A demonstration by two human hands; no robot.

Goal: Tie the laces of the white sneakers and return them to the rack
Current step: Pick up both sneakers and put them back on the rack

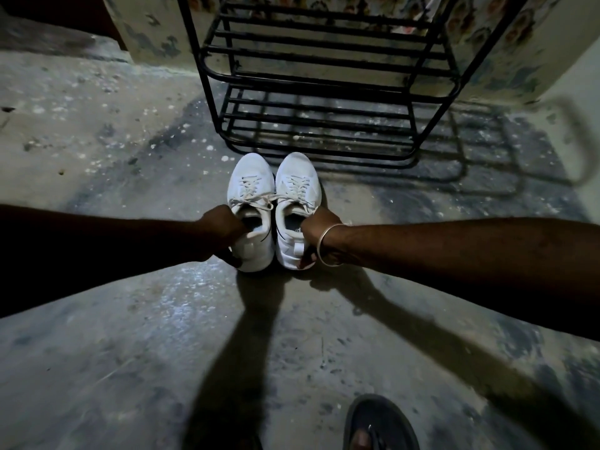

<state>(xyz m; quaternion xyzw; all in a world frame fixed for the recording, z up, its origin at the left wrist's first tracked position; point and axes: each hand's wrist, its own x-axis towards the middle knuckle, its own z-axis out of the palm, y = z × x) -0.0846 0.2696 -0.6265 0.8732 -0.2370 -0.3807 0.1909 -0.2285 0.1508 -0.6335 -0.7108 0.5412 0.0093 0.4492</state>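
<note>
Two white sneakers stand side by side on the concrete floor, toes pointing at the rack. My left hand (224, 233) grips the heel collar of the left sneaker (249, 183). My right hand (316, 237), with a metal bangle on its wrist, grips the heel of the right sneaker (298, 180). Loose lace ends cross between the two shoes near their openings. The black metal shoe rack (324, 92) stands just beyond the toes, and its barred shelves hold nothing.
A patterned, stained wall (506, 60) rises behind the rack. My foot in a dark sandal (380, 423) shows at the bottom edge. Rough grey floor (130, 336) spreads around the shoes, crossed by shadows of my arms.
</note>
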